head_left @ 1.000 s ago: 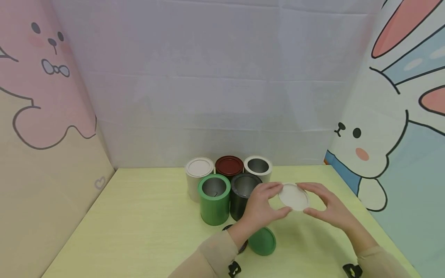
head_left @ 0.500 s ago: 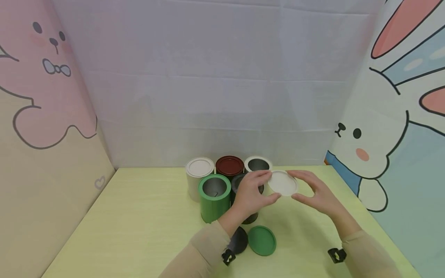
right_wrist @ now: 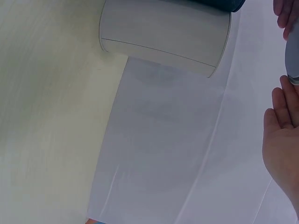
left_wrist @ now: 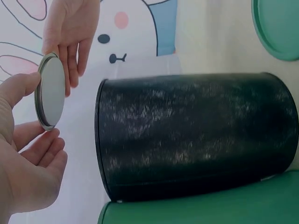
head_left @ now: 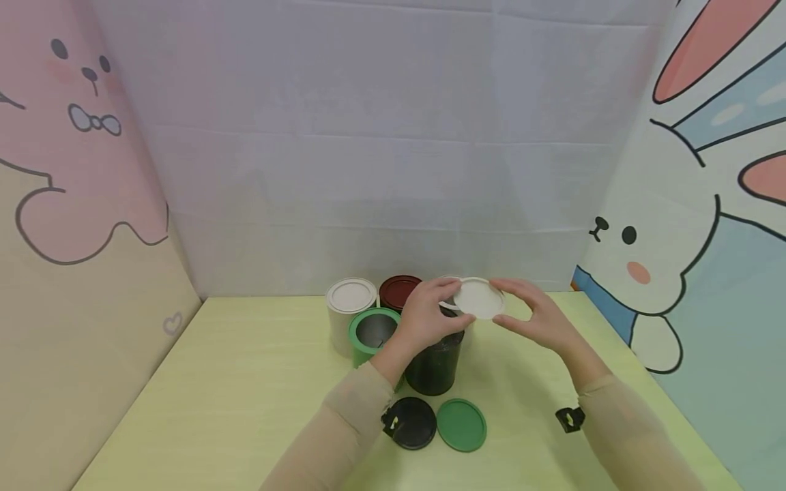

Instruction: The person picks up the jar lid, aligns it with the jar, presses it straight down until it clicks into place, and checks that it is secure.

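Note:
Between my two hands a round white lid [head_left: 479, 299] is held up in the air, slightly tilted. My left hand [head_left: 428, 315] pinches its left edge between thumb and fingers, and my right hand [head_left: 538, 315] pinches the right edge. Just behind and left of the lid stands the uncovered white can [head_left: 468, 335], its mouth largely hidden by the lid and left hand. In the left wrist view the lid [left_wrist: 52, 91] appears nearly edge-on, above the rim of the black can [left_wrist: 196, 135]. The right wrist view catches only part of the right hand [right_wrist: 282, 144] and lid.
A lidded white can [head_left: 351, 296], a can with a dark red lid [head_left: 399, 291] and an uncovered green can [head_left: 366, 346] stand grouped with the black one. A black lid [head_left: 414, 424] and a green lid [head_left: 462, 425] lie on the table in front.
Both hands have moved the white lid left and away from me, from beside the cans to the uncovered white can. The black lid on the table has come into fuller view.

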Available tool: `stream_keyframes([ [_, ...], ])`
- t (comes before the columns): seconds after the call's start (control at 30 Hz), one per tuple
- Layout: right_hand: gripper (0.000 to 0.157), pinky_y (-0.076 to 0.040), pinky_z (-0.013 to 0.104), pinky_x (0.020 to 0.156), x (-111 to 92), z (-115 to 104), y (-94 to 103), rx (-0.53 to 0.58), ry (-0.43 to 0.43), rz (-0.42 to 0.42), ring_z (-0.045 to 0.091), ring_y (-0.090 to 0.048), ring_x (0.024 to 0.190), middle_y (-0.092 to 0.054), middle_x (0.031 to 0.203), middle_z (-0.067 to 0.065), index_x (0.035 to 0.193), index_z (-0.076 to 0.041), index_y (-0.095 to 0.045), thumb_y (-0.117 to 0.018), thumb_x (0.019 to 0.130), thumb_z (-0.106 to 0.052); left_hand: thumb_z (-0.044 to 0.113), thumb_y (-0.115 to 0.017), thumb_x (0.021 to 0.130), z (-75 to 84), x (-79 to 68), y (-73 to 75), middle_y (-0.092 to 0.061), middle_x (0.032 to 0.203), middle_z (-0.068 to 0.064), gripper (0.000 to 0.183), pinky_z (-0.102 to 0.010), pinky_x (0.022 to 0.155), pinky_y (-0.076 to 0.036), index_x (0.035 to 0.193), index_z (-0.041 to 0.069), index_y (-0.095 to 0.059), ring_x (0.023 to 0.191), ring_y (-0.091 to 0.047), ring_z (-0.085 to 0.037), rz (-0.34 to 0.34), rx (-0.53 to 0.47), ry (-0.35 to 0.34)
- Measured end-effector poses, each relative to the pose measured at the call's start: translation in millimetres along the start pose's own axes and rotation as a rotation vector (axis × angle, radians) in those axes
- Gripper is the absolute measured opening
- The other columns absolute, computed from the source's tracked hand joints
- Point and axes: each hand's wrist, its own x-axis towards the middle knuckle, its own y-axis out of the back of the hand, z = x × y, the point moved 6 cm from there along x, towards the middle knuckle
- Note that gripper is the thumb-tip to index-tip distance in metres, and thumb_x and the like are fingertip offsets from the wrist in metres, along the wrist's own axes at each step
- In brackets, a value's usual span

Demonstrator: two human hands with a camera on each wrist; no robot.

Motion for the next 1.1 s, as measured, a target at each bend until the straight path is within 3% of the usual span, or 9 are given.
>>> stream_keyframes([
  [0.5, 0.060, -0.031, 0.064, 0.106, 31.7, 21.4, -13.7, 0.002, -0.094, -0.052, 0.040, -0.039, 0.133, -0.049, 0.144, 0.019, 0.143, -0.005, -0.053, -0.076, 0.089, -0.017, 0.032, -0.081, 0.084, -34.6, 27.2, 0.9, -0.060, 0.137, -0.007, 0.063, -0.040, 0.105, -0.042, 0.137, 0.006, -0.060, 0.128, -0.052, -0.025, -0.122, 0.025, 0.175],
  [1.1, 0.060, -0.028, 0.062, 0.110, 41.4, 35.3, -27.3, 0.058, -0.158, -0.083, 0.043, -0.034, 0.138, -0.045, 0.148, 0.023, 0.144, 0.000, -0.049, -0.073, 0.091, -0.013, 0.030, -0.081, 0.083, -55.3, 35.8, -8.2, -0.061, 0.134, -0.008, 0.057, -0.039, 0.104, -0.044, 0.133, 0.006, -0.064, 0.126, -0.054, -0.025, -0.131, 0.007, 0.289],
])
